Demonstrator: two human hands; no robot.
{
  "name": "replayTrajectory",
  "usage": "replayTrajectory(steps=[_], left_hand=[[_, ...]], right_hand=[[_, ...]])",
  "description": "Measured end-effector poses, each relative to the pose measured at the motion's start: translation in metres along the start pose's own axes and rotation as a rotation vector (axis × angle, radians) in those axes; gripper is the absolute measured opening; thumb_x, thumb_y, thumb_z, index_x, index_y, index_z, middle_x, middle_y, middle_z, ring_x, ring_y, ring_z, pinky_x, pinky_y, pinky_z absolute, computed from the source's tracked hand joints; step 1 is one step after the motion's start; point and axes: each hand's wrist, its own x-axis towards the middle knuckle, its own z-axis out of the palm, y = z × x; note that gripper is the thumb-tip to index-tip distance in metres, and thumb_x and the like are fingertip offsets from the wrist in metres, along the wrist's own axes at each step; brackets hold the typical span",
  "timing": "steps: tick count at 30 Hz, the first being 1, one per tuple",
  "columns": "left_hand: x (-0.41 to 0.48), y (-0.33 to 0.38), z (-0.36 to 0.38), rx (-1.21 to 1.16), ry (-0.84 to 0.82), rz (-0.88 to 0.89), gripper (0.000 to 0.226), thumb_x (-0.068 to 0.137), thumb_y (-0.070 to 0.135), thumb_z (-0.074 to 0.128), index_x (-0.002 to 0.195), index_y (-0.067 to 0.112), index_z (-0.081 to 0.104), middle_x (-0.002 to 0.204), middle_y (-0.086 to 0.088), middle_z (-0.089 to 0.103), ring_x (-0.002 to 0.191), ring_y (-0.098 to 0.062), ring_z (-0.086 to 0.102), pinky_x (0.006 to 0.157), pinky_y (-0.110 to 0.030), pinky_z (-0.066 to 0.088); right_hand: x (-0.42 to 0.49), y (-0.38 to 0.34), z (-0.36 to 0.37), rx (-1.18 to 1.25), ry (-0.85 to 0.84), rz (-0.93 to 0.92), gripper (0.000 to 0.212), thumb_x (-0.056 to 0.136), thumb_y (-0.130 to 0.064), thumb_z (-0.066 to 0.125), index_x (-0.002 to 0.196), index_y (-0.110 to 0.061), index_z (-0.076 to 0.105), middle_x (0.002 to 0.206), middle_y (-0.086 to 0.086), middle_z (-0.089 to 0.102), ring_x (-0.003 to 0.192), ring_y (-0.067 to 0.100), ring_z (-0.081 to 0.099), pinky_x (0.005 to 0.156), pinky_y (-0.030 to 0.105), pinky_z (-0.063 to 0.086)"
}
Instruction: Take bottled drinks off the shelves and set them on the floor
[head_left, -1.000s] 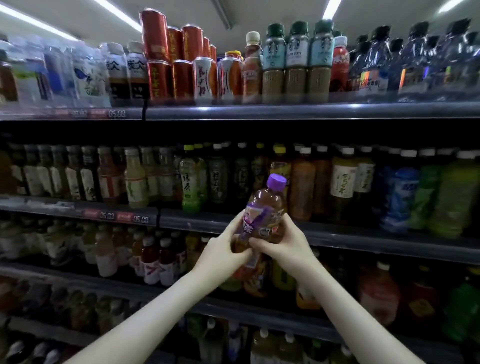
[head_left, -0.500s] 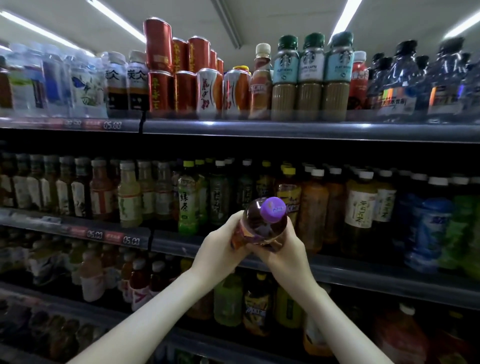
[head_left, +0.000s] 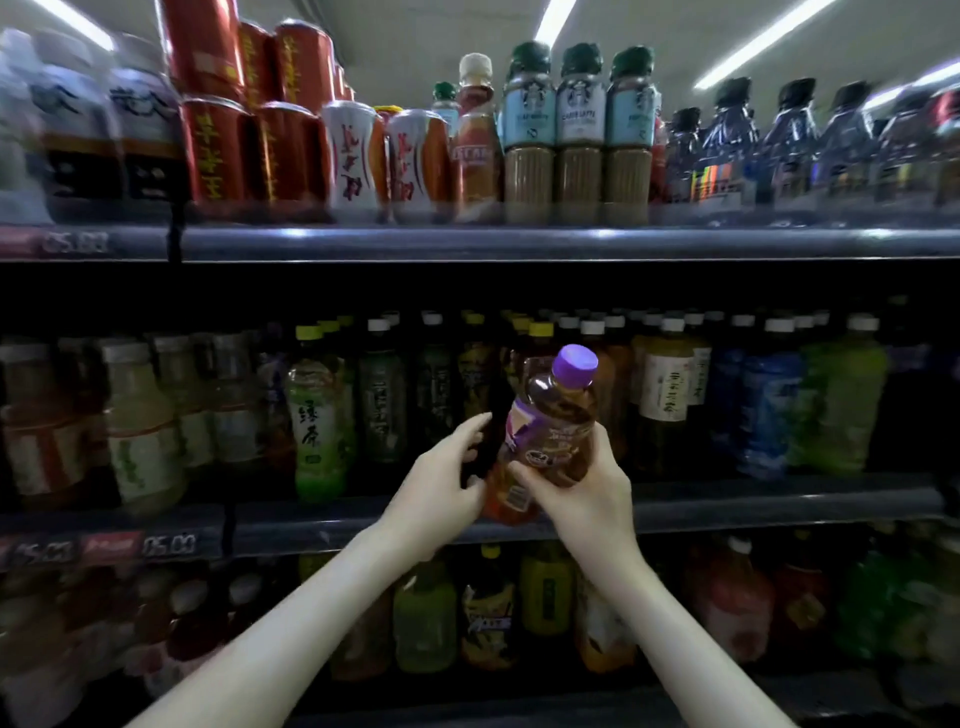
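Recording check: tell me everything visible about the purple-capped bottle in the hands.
The purple-capped bottle looks like clear plastic holding a brown drink, with a round purple screw cap and a purple-and-white label round its middle. It is tilted, cap up and to the right, in front of the middle shelf and off any surface. The right hand grips its lower body, thumb across the front. The left hand is at its lower left, fingers spread away; contact there is unclear.

I am standing in a shop's drinks aisle: tiered shelves (head_left: 519, 244) are carrying packed rows of bottled teas (head_left: 317, 415), red cans (head_left: 213, 150) and coffee bottles (head_left: 579, 135), price tags (head_left: 166, 545) are lining the edges, and strip lights (head_left: 556, 21) are glowing overhead.
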Motion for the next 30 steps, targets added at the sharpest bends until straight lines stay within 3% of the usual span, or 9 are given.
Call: replayTrajectory(steps=[4,7,12,16,21,24,30], left_hand=[[0.017,-0.004,0.019,0.014,0.070,-0.019,0.055,0.096,0.022,0.053,0.146,0.033,0.032,0.137,0.001,0.049,0.118,-0.010,0.051,0.087,-0.017,0.040],[0.031,-0.002,0.032,0.030,0.118,-0.033,0.058,0.098,0.027,0.051,0.149,0.035,0.024,0.135,-0.004,0.050,0.106,-0.010,0.052,0.081,-0.018,0.039],[0.056,0.009,0.065,0.056,0.125,-0.131,0.081,0.095,0.039,0.055,0.151,0.039,-0.003,0.139,-0.016,0.043,0.119,-0.028,0.051,0.087,-0.028,0.042],[0.075,0.015,0.088,0.145,0.165,-0.187,0.104,0.087,0.045,0.063,0.145,0.039,-0.024,0.135,-0.021,0.044,0.116,-0.035,0.053,0.091,-0.038,0.046],[0.092,0.003,0.102,0.098,0.193,-0.166,0.119,0.086,0.037,0.067,0.122,0.054,-0.044,0.130,-0.018,0.053,0.109,-0.032,0.060,0.088,-0.040,0.051],[0.095,0.000,0.106,0.073,0.184,-0.173,0.117,0.086,0.037,0.065,0.115,0.061,-0.045,0.136,-0.018,0.049,0.114,-0.033,0.058,0.094,-0.042,0.050],[0.094,-0.012,0.094,0.085,0.160,-0.098,0.116,0.086,0.031,0.067,0.125,0.059,-0.039,0.135,-0.016,0.051,0.110,-0.028,0.061,0.091,-0.043,0.053]], right_hand=[[0.001,0.005,-0.018,-0.073,0.097,0.044,0.057,0.073,-0.027,0.082,0.122,-0.023,0.053,0.106,-0.014,0.065,0.099,-0.006,0.060,0.086,0.015,0.048],[0.011,0.009,-0.031,-0.136,0.147,0.069,0.054,0.075,-0.028,0.081,0.121,-0.022,0.054,0.101,-0.019,0.062,0.093,-0.008,0.057,0.086,0.018,0.049],[0.032,0.021,-0.055,-0.205,0.101,0.114,0.060,0.076,-0.031,0.080,0.128,-0.019,0.053,0.111,-0.009,0.064,0.104,0.009,0.060,0.090,0.028,0.050],[0.042,0.030,-0.071,-0.211,0.005,0.125,0.060,0.075,-0.032,0.080,0.128,-0.019,0.054,0.112,-0.010,0.063,0.103,0.006,0.058,0.079,0.014,0.045],[0.056,0.041,-0.084,-0.243,-0.131,0.114,0.050,0.074,-0.033,0.081,0.115,-0.030,0.054,0.092,-0.028,0.055,0.083,-0.016,0.050,0.064,0.003,0.042],[0.064,0.045,-0.089,-0.243,-0.167,0.102,0.046,0.073,-0.034,0.081,0.107,-0.038,0.050,0.088,-0.030,0.055,0.081,-0.017,0.051,0.063,0.003,0.041],[0.069,0.049,-0.088,-0.224,-0.182,0.111,0.046,0.073,-0.033,0.081,0.110,-0.036,0.053,0.091,-0.027,0.057,0.085,-0.013,0.052,0.069,0.006,0.042]])
